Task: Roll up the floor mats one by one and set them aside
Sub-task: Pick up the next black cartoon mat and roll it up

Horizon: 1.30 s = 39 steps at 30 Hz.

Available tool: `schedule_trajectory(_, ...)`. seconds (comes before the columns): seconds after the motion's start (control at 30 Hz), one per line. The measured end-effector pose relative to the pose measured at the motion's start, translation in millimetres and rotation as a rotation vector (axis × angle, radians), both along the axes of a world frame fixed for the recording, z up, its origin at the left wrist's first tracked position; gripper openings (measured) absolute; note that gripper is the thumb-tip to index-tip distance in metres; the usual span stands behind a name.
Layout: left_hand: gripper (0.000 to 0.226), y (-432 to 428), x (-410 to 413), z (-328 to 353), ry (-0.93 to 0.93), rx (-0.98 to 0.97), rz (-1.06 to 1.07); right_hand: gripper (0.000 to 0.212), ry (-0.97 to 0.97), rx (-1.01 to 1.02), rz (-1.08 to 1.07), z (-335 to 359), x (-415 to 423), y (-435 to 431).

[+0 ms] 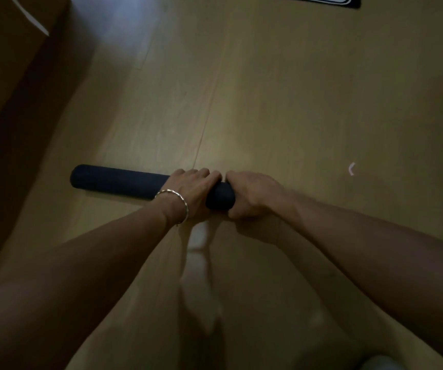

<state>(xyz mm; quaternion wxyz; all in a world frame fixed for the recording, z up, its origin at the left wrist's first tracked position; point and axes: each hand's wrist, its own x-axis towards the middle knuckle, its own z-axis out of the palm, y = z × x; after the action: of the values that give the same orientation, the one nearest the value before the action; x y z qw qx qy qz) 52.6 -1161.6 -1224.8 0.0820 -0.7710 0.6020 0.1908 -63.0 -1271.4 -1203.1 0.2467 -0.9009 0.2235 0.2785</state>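
On the dim wooden floor point(268, 102), our left hand point(191, 190) and right hand point(252, 194) are wrapped around the right end of the rolled mat point(119, 181). It looks soft, light and springy, so we'd take hold nearer the middle to keep it coiled.

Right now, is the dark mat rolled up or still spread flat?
Rolled up: the dark mat is a tight tube on the floor, gripped at its right end by the left hand and right hand.

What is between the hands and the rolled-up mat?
Nothing. Both hands already grip the rolled mat: the left hand and the right hand close side by side around its right end, with the wooden floor bare around it.
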Motion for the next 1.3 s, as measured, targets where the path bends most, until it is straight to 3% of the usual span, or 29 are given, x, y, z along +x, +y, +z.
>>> schedule_trajectory(0.1, 0.058, 5.9, 11.5, 3.4, -0.071, 0.03, 0.013, 0.053, 0.061, 0.029, -0.011, 3.1, 1.8, -9.0)
schedule_trajectory(0.3, 0.062, -7.4, 0.1, 4.2, -0.075, -0.011, 0.085, 0.055, -0.178, -0.32, 0.189, 7.0, 11.1, 8.1)
schedule_trajectory(0.5, 0.062, -4.8, 6.7, 12.6, 0.024, -0.043, 0.116, 0.047, -0.023, -0.099, 0.026, 17.2, 8.4, -23.9)
schedule_trajectory(0.6, 0.059, -16.3, 17.8, 22.4, -0.041, 0.043, 0.108, 0.045, -0.097, -0.22, 0.052, 18.2, 3.7, -32.7)
schedule_trajectory(0.67, 0.057, -25.8, 19.1, 28.0, -0.013, 0.039, 0.192, 0.052, -0.21, -0.364, 0.071, 15.4, 5.2, -30.0)
schedule_trajectory(0.77, 0.05, -34.0, 18.1, 27.9, 0.178, -0.057, 0.51, 0.066, -0.356, -0.446, -0.025, 20.4, 15.4, -22.5)
schedule_trajectory(0.83, 0.048, -37.1, 15.5, 28.3, 0.269, -0.13, 0.74, 0.058, -0.478, -0.336, -0.122, 25.2, 24.3, -13.5)
schedule_trajectory(0.9, 0.043, -40.8, 12.4, 33.8, 0.397, -0.186, 0.958, 0.049, -0.557, -0.068, -0.322, 29.9, 31.1, -0.7)
schedule_trajectory(0.97, 0.041, -44.7, 11.0, 39.4, 0.668, -0.268, 1.155, 0.047, -0.521, 0.218, -0.503, 31.7, 37.0, 9.7)
schedule_trajectory(1.03, 0.033, -46.7, 8.3, 49.5, 0.973, -0.301, 1.328, 0.043, -0.489, 0.36, -0.632, 33.2, 42.7, 10.9)
schedule_trajectory(1.13, 0.023, -49.8, 5.1, 58.8, 1.248, -0.292, 1.401, 0.045, -0.483, 0.459, -0.757, 35.4, 46.1, -0.5)
schedule_trajectory(1.3, 0.016, -56.7, 3.9, 62.7, 1.303, -0.382, 1.368, 0.077, -0.542, 0.511, -0.851, 32.9, 26.2, -17.4)
